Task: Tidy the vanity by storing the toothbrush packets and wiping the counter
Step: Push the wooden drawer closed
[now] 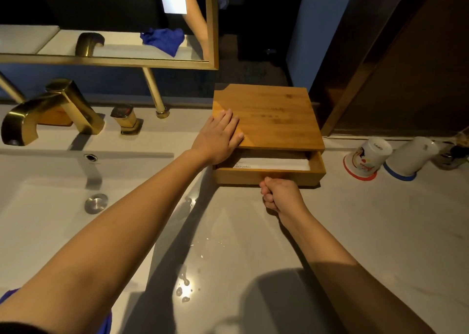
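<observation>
Head view of a vanity. A wooden box (pixel 269 120) stands at the back of the pale tabletop (pixel 355 232), to the right of the sink (pixel 38 206). Its drawer (pixel 269 175) is slid partly out toward the viewer, and white toothbrush packets (pixel 274 163) lie inside, only their near strip showing under the box top.

Left hand (pixel 218 138): the arm reaches forward across the sink's corner, nearly straight, and the hand lies palm down with fingers spread flat on the near left corner of the box top, gripping nothing.

Right hand (pixel 281 195): the forearm comes in from the lower right, the wrist is bent slightly, and the fingers are curled into a loose fist whose knuckles meet the drawer's front panel near its middle. Whether the fingers hook a pull or merely press against the wood cannot be told.

Water droplets (pixel 185 283) glisten on the tabletop between the two forearms. A brass tap (pixel 50 110) and its separate handle (pixel 127 120) stand behind the sink. Two upturned cups stand to the right of the box, well apart from it: one with a red rim (pixel 365 158), one with a blue rim (pixel 408 157), just beside each other. In the mirror (pixel 210 29) above, a crumpled blue cloth (pixel 163 40) is reflected.
</observation>
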{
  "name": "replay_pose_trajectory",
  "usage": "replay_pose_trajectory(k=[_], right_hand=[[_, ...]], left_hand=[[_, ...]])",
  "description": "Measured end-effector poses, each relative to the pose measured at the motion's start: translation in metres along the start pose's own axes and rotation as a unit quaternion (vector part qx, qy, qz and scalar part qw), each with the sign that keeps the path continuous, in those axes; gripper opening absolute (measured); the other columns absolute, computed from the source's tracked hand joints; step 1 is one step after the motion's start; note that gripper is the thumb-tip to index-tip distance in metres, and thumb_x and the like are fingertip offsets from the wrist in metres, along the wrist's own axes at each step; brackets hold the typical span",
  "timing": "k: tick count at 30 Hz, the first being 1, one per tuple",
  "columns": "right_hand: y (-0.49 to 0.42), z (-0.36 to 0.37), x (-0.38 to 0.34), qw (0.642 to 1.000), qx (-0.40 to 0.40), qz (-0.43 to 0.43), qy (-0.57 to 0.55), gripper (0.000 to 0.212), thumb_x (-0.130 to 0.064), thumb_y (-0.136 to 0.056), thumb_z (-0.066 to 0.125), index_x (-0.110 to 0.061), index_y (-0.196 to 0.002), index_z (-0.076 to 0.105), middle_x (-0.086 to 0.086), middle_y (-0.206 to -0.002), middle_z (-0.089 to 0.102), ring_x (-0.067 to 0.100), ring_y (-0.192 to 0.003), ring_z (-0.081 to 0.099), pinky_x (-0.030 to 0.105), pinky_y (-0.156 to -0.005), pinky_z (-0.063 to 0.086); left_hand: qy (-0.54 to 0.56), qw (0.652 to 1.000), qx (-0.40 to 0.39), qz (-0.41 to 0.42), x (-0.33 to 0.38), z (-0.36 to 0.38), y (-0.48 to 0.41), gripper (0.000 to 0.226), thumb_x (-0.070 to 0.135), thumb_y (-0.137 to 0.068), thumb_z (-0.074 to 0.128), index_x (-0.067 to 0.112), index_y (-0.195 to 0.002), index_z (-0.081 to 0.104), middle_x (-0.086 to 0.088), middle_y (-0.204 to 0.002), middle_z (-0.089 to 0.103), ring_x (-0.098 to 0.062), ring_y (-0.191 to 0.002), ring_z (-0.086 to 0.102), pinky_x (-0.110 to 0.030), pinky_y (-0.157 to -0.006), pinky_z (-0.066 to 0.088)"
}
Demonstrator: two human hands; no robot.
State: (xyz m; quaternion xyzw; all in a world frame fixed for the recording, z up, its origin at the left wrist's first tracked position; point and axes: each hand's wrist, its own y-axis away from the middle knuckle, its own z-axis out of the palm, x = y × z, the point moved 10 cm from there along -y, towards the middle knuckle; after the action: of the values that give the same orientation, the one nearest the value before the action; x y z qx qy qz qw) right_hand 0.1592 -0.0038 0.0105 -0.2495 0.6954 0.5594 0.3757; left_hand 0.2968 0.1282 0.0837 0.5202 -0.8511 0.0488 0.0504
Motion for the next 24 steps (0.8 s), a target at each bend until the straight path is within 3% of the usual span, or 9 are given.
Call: replay_pose_trajectory(k=[4,10,14,24], right_hand=[[-0.017,0.000,-0.017,0.999,0.025,-0.009,0.037,0.026,-0.024,-0.094,0.050,-0.010,-0.079,0.064,0.004,-0.066,0.052,0.013,-0.054,0.042,0.026,-0.053,0.035],[-0.042,0.005,-0.039,0.997,0.044,-0.007,0.066,0.035,-0.020,-0.095,0.045,-0.012,-0.062,0.057,0.003,-0.059,0.048,0.013,-0.047,0.036,0.024,-0.047,0.027],[-0.043,0.008,-0.044,0.998,-0.018,-0.017,0.064,0.029,-0.017,-0.096,0.045,-0.007,-0.072,0.058,0.002,-0.060,0.049,0.009,-0.046,0.034,0.019,-0.042,0.026],[-0.042,0.008,-0.044,0.996,-0.048,0.018,0.078,0.026,-0.016,-0.097,0.044,-0.003,-0.080,0.059,0.003,-0.062,0.049,0.008,-0.046,0.033,0.018,-0.038,0.024]], left_hand=[[-0.002,1.000,0.004,0.000,0.000,0.000,0.000,0.061,0.046,-0.098,0.020,0.013,-0.149,0.015,-0.010,-0.159,0.012,-0.025,-0.147,0.008,-0.040,-0.119,0.006],[-0.002,1.000,0.010,0.001,0.000,0.000,0.000,0.061,0.046,-0.098,0.021,0.012,-0.149,0.016,-0.010,-0.159,0.013,-0.025,-0.147,0.008,-0.041,-0.119,0.006],[-0.009,1.000,0.016,0.005,0.001,0.002,0.000,0.061,0.046,-0.098,0.021,0.011,-0.148,0.017,-0.010,-0.159,0.015,-0.025,-0.147,0.009,-0.041,-0.119,0.006],[-0.019,1.000,0.017,-0.011,0.001,0.003,0.001,0.061,0.047,-0.098,0.020,0.012,-0.148,0.017,-0.010,-0.159,0.014,-0.025,-0.147,0.009,-0.040,-0.119,0.004]])
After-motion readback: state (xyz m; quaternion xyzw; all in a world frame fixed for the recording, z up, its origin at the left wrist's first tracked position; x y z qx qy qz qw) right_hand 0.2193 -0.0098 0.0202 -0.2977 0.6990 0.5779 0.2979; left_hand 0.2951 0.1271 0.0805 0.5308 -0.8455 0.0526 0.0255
